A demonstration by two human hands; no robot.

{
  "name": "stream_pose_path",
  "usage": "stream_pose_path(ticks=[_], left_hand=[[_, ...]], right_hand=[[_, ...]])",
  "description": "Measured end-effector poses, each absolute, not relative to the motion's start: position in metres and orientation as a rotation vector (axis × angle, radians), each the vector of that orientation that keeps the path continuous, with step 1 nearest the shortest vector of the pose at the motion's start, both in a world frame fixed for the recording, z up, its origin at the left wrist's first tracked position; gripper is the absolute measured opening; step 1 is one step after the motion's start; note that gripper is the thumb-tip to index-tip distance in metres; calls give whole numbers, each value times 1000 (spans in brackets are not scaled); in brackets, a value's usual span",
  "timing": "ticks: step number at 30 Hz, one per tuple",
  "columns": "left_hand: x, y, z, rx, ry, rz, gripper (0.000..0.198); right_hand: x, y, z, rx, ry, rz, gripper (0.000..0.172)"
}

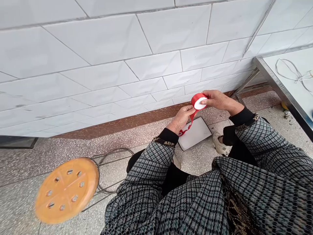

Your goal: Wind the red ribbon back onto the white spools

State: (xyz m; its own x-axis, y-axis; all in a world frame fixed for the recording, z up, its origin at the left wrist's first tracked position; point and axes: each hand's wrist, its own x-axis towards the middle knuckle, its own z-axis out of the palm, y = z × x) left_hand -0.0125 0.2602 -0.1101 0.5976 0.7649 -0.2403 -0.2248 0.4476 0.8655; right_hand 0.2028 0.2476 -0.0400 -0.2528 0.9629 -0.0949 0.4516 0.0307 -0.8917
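My right hand (217, 100) grips a roll of red tape (195, 98) by its near right side, with the thumb over the white core. A loose, twisted strip of the red tape (191, 121) runs down from the roll. My left hand (181, 118) is closed with its fingertips pinching this strip just below the roll. The strip's curled end hangs beside the left hand, over a flat white panel with a dark edge (195, 133) at floor level. Both hands are in the air, close together, in front of the tiled wall.
An orange round stool (66, 186) with holes in its seat and thin metal legs lies tipped over at lower left. A metal-edged table (272, 78) with a loose white cable (297, 76) stands at right. White tiled wall (102, 39) rises ahead.
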Motion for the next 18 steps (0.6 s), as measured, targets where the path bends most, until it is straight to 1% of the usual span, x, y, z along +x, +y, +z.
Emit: stream_pose_path(ticks=[5, 8, 13, 18], left_hand=[[-16, 261, -111, 922, 644, 566, 26], [-16, 261, -106, 806, 711, 545, 21], [-13, 260, -97, 715, 838, 490, 19], [-10, 260, -96, 654, 901, 540, 28]], right_hand=[[204, 250, -35, -1577, -1962, 1017, 18], [204, 250, -33, -1633, -2118, 901, 17], [203, 250, -34, -1696, -2323, 754, 14], [198, 249, -33, -1797, -2524, 598, 12]])
